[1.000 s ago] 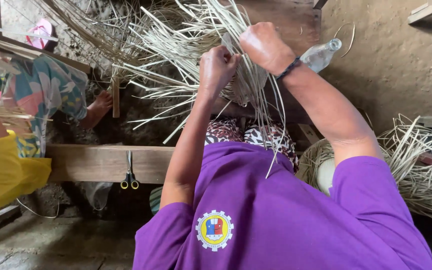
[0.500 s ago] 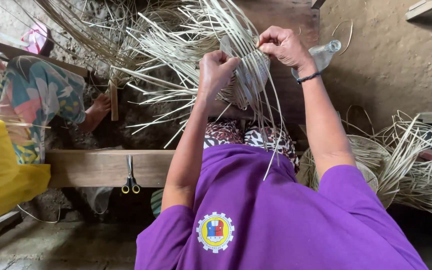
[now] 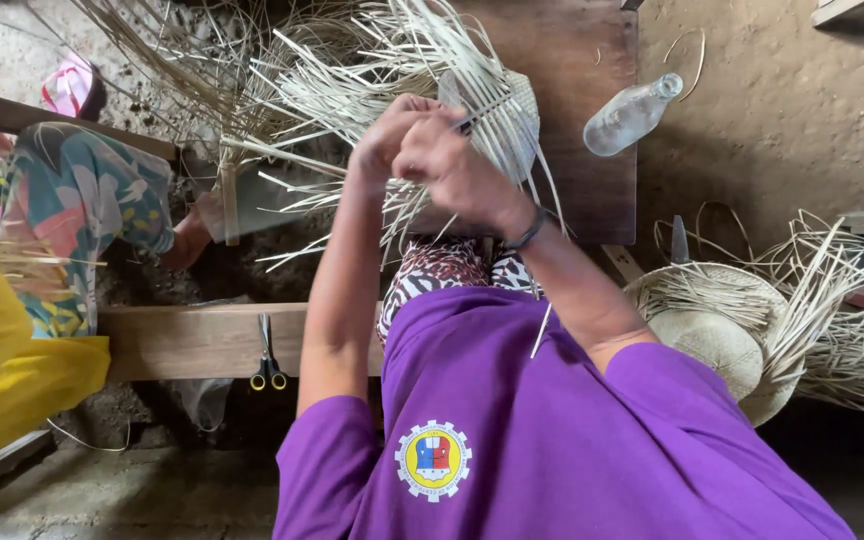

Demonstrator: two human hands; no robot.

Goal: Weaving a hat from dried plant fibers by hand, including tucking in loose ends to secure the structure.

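Both hands are bunched up together over the half-woven straw piece (image 3: pixel 492 120), which sits up in front of the person, above their lap and partly over the dark wooden table (image 3: pixel 582 120). The left hand (image 3: pixel 382 150) is curled shut, fingers pinched down on a few of the pale straw strips (image 3: pixel 352 80) that fan out loose to the left and top. The right hand (image 3: pixel 452 165) lies right against it, also closed around strips near the woven edge, with a dark band on the wrist. Can't make out exactly which strands each finger has, they're too tangled. A clear plastic bottle (image 3: pixel 632 115) lies tilted on the table, just to the right of the weave. Scissors (image 3: pixel 267 365) with yellow handles rest on the wooden plank (image 3: pixel 172 340) lower left, well apart from the hands. A finished-looking straw hat (image 3: pixel 722 335) sits off to the right with more loose straw around it. Somebody else in yellow and floral cloth is at the left edge.
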